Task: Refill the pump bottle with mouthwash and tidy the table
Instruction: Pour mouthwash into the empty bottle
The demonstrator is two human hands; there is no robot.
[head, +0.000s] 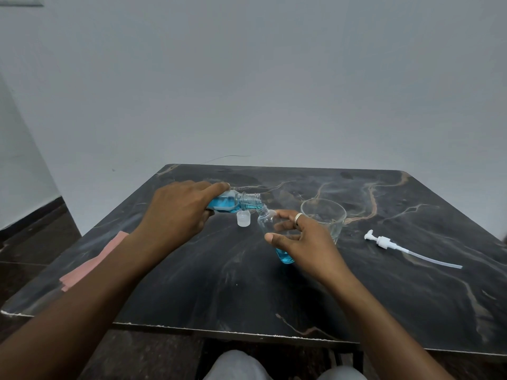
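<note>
On the dark marble table point(356, 297), a mouthwash bottle point(233, 202) is being gripped and tipped by the left hand point(178, 212), its mouth touching the small bottle's point(270, 226) neck at table centre. That leaning bottle is being grasped by the right hand point(304, 239). A glass point(325, 219) is standing at two o'clock from it, a pump point(384, 241) is lying at three o'clock, a cap point(243, 218) at ten o'clock.

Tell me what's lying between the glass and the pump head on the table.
Nothing: in the head view, only bare table lies between the glass and the pump head.
</note>
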